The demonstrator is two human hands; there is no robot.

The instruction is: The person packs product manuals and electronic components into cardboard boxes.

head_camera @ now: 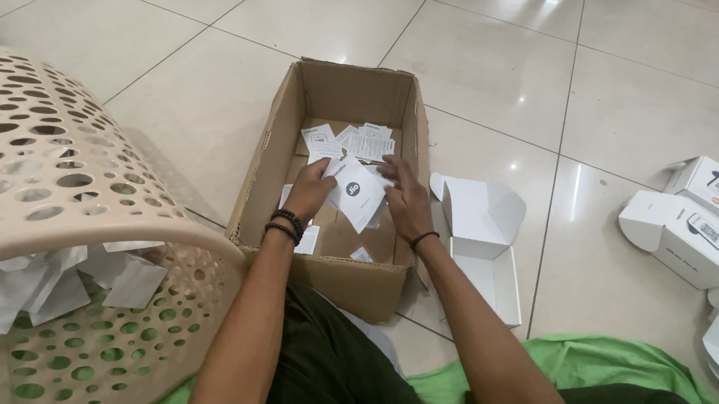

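Both the left hand [309,190] and right hand [405,201] pinch a white leaflet [357,192] with a dark round mark.

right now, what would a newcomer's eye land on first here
First, the open cardboard box at centre, where the left hand and right hand hold a white leaflet over loose paper slips. Next, the big perforated beige basket at left, and white cartons on the tiles at right.

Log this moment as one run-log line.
left hand: holds white leaflet | right hand: touching leaflet | site: inside cardboard box | nearby: perforated basket
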